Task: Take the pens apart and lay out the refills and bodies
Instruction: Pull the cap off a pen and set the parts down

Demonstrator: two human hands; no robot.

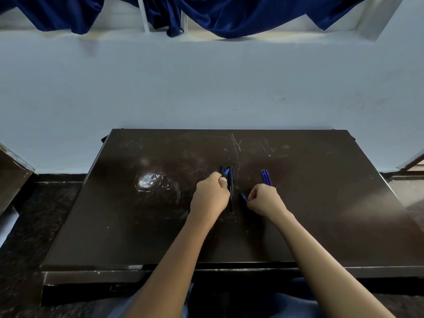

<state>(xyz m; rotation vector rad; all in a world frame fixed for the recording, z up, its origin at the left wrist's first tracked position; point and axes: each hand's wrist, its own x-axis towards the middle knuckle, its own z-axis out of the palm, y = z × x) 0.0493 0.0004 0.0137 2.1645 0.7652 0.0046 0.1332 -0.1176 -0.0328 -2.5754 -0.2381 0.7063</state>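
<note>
On the dark table (321, 203), my left hand (210, 196) is closed on a black pen body (224, 173) with a blue tip showing past my fingers. A second black pen body (231, 191) lies just to its right, pointing away from me. My right hand (263, 199) is curled on a small blue piece (244, 196) that sticks out to its left. Three blue refills (265, 177) lie side by side just beyond my right hand. Other black bodies under my left hand are hidden.
A whitish worn patch (148, 180) marks the table at the left. A pale wall (206, 88) stands right behind the table, with a dark blue curtain (229, 14) above. Dark speckled floor (23, 226) shows at the left.
</note>
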